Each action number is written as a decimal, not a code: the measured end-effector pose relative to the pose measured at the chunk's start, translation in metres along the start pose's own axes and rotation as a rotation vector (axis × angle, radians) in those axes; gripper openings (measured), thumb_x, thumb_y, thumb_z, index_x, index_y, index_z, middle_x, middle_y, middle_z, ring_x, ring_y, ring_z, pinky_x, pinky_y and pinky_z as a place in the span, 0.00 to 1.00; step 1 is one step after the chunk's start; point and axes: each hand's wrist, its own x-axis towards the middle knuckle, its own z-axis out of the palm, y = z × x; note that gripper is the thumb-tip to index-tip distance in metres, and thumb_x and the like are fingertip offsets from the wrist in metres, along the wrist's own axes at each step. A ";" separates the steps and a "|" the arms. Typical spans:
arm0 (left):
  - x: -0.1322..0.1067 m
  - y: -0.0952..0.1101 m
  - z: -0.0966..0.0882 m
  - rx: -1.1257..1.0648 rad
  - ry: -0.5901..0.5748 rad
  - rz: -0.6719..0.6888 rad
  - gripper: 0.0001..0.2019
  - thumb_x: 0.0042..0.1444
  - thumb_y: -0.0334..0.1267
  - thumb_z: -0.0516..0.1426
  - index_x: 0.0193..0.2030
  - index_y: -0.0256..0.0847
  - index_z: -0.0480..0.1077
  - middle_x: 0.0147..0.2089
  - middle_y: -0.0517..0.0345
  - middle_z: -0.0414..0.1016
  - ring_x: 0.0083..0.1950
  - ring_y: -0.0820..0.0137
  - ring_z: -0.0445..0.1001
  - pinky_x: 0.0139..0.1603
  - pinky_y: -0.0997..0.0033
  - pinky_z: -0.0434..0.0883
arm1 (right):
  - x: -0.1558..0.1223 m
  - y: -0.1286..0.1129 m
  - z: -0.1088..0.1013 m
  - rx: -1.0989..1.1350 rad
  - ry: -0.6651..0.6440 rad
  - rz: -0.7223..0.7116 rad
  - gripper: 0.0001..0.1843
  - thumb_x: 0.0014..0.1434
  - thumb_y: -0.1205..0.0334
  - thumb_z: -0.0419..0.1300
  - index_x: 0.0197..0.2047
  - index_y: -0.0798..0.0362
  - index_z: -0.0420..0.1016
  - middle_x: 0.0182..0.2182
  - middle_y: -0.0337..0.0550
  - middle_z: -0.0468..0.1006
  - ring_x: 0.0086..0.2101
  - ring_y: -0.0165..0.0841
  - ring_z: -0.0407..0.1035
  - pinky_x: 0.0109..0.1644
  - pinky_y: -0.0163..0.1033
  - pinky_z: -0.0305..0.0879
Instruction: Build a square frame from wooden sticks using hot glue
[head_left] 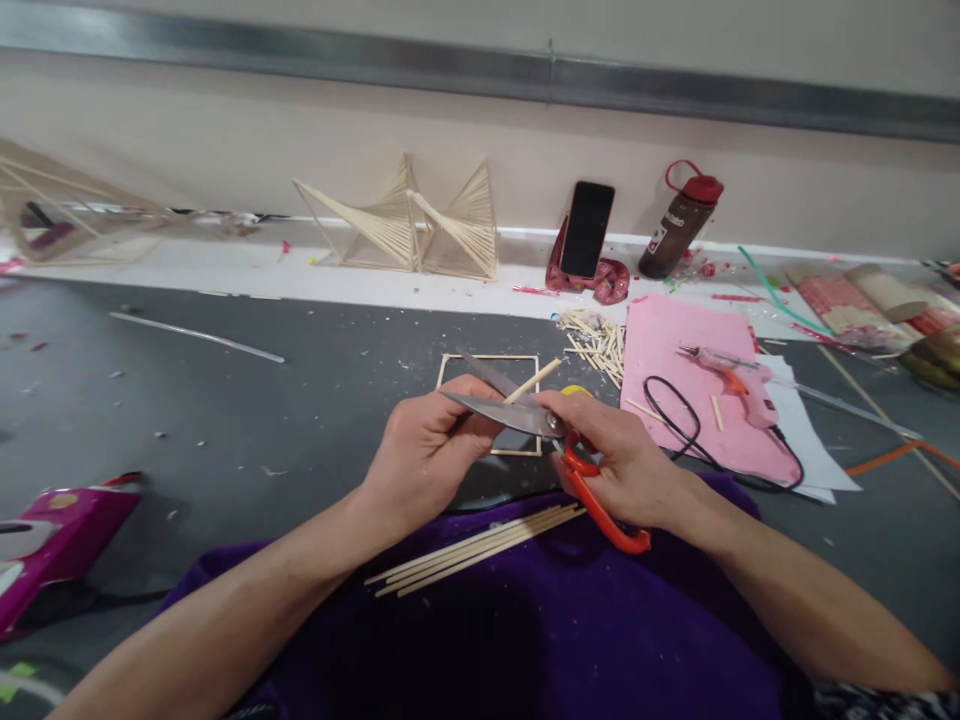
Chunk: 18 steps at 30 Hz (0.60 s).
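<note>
Right hand (626, 465) grips orange-handled scissors (540, 425), blades parted around a thin wooden stick (531, 382) pinched in left hand (431, 450); stick looks uncut. Square frame (489, 357) on floor assembled; spare sticks (472, 548) wait on lap

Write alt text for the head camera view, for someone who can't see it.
A right hand holds orange-handled scissors with open blades around a thin wooden stick gripped by the left hand. More sticks lie on a purple cloth; a stick square frame lies on the grey table.
</note>
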 end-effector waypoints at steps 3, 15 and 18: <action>0.000 -0.003 0.000 -0.204 -0.069 -0.131 0.06 0.53 0.37 0.57 0.28 0.38 0.70 0.21 0.63 0.63 0.21 0.79 0.58 0.20 0.79 0.55 | 0.000 0.003 -0.001 -0.006 -0.002 -0.039 0.31 0.50 0.74 0.54 0.57 0.47 0.59 0.33 0.37 0.68 0.30 0.28 0.60 0.32 0.34 0.59; 0.003 0.001 0.002 -0.721 -0.304 -0.528 0.10 0.47 0.39 0.63 0.28 0.36 0.66 0.15 0.67 0.59 0.13 0.85 0.46 0.13 0.84 0.41 | -0.001 0.017 -0.009 -0.027 -0.075 -0.122 0.32 0.50 0.73 0.53 0.59 0.47 0.59 0.36 0.39 0.71 0.29 0.27 0.61 0.32 0.34 0.59; 0.001 0.001 0.002 -0.829 -0.367 -0.582 0.08 0.48 0.36 0.62 0.27 0.36 0.66 0.15 0.68 0.58 0.13 0.86 0.43 0.12 0.84 0.40 | -0.001 0.016 -0.009 -0.005 -0.081 -0.126 0.31 0.50 0.73 0.53 0.58 0.47 0.60 0.35 0.38 0.71 0.28 0.26 0.61 0.31 0.33 0.59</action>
